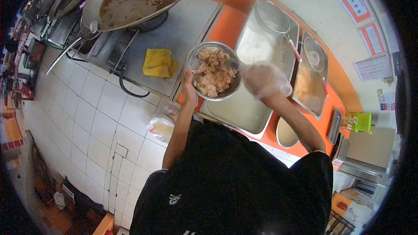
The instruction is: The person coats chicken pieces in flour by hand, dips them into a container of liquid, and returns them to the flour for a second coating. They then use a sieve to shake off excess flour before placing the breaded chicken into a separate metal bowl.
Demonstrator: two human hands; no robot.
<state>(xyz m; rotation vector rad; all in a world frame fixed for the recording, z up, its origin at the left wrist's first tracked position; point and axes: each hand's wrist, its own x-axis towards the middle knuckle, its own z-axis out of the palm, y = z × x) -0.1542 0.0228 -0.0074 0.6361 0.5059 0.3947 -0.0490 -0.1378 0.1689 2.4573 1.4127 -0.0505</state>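
A round metal bowl (190, 61) full of pale brown, wet-looking pieces of food (214, 72) is held up over the counter's near part. My left hand (188, 89) grips the bowl's left side, with the thumb at the rim. Just right of the bowl is my right hand (262, 80), in a clear plastic glove and smeared by motion; its fingers cannot be made out. Behind and below it lies a large metal tray (285, 63) with white powder (257, 43) in its far part. Nearer my body, a tray of pale liquid (239, 115) sits partly under the bowl.
A big wok (93, 21) of dark oil stands on the stove at the upper left. A yellow cloth (157, 63) lies on the steel top. Strainers (272, 17) rest on the trays at the right. A pale-filled bowl (286, 132) is near my right forearm.
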